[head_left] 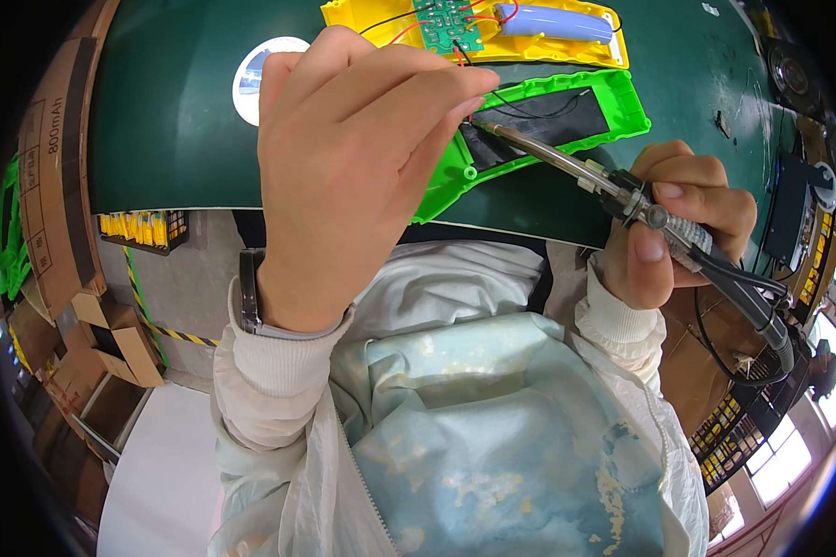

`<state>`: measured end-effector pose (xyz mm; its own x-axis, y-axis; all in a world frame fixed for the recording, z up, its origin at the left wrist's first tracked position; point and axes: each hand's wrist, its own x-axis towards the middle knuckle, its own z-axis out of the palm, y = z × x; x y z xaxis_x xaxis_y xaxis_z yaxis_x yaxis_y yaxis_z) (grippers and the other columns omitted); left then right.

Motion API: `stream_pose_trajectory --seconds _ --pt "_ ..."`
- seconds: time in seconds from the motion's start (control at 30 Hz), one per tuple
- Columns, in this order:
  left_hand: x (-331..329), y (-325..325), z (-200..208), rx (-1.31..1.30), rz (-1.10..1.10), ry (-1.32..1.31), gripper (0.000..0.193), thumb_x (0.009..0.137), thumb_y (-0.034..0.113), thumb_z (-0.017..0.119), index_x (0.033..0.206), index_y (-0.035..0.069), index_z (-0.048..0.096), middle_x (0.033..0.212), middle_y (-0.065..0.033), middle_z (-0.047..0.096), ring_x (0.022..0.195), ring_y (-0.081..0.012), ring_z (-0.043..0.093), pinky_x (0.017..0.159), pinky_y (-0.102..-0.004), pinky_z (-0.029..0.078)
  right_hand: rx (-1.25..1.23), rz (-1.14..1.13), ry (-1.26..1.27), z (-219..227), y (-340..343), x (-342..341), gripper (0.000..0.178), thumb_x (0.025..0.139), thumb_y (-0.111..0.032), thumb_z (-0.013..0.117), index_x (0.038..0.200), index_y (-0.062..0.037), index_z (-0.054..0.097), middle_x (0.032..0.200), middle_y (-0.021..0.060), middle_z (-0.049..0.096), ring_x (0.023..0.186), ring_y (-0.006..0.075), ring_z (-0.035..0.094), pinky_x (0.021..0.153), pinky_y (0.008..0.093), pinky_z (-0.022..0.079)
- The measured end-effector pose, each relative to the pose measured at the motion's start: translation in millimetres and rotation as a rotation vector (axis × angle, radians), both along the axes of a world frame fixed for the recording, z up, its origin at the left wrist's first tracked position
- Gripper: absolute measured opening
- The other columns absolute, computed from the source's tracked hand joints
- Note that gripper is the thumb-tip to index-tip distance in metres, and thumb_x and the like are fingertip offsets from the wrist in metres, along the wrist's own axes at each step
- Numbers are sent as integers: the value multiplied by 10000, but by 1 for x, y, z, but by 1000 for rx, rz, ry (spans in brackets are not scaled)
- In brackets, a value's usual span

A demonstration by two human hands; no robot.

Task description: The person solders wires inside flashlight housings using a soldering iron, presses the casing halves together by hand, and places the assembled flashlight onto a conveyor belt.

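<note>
My right hand (683, 218) is closed around a soldering iron (553, 160) with a metal tube and a black cable. Its tip reaches the dark panel (548, 121) set in a green plastic casing half (633, 104). Just above that tip, the fingertips of my left hand (348, 148) are pinched together on a thin wire, mostly hidden by the fingers. Behind lies a yellow casing half (576, 54) with a green circuit board (450, 26), red and black wires, and a blue cylindrical battery (553, 24).
A white round disc (251, 84) lies on the green tabletop (176, 121), left of my left hand. Cardboard boxes (60, 176) stand at the left. Below the table edge is a black basket of yellow parts (144, 228); another black crate (729, 432) is at lower right.
</note>
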<state>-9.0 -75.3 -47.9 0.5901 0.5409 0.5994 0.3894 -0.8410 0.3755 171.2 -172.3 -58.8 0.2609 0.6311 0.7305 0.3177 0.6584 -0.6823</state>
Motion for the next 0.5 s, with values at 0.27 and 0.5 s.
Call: stream_pose_trajectory --seconds 0.27,0.5 --pt "0 -1 0 25 -2 17 169 691 56 701 847 121 694 777 18 645 649 -134 504 654 -257 360 -29 -45 6 1 1 -2 311 657 -144 675 835 -9 458 675 102 498 490 151 425 456 274 354" --pt "1 -3 -1 39 15 4 177 684 55 708 846 125 691 773 21 641 663 -136 507 673 -261 358 -11 13 -1 1 0 0 326 652 -115 672 850 4 443 682 101 512 490 140 439 466 273 378"
